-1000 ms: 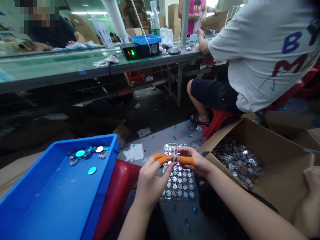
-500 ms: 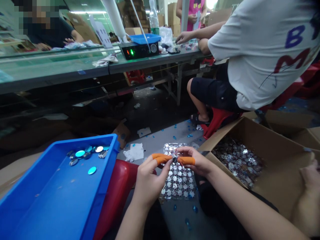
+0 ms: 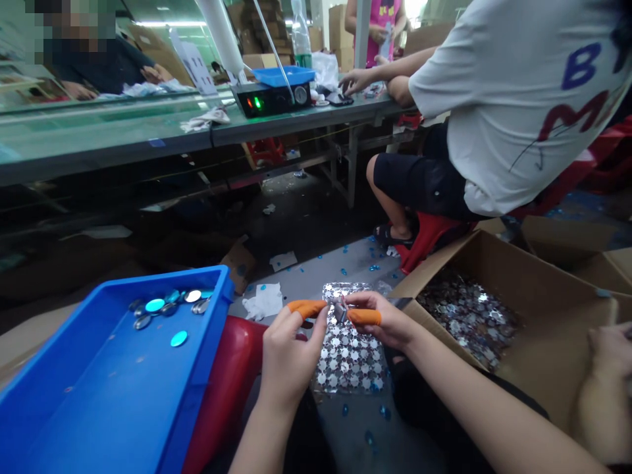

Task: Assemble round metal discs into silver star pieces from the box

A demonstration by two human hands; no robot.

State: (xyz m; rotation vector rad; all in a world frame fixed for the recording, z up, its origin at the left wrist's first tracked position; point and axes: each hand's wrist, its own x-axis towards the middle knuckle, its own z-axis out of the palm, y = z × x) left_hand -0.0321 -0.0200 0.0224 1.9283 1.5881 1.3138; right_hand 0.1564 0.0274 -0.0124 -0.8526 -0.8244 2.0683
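My left hand (image 3: 291, 349), with an orange finger cot, pinches thumb against forefinger; what lies between them is too small to make out. Close beside it, my right hand (image 3: 388, 321), also wearing orange on a finger, grips a small dark and silvery piece (image 3: 340, 311). Its exact shape is blurred. Beneath both hands lies a clear-wrapped sheet of silver, gear-edged discs (image 3: 349, 359) in rows, partly covered by my fingers.
At left a blue tray (image 3: 123, 395) with several shiny round discs (image 3: 155, 305) rests on a red stool (image 3: 232, 382). A cardboard box (image 3: 548, 316) of loose silver pieces (image 3: 469, 316) stands right. A seated co-worker (image 3: 508, 118) is near the workbench (image 3: 276, 128).
My left hand has shifted slightly left, widening the space between the hands. The small silvery piece now shows more between them. The co-worker's hand on the bench has moved a little left.
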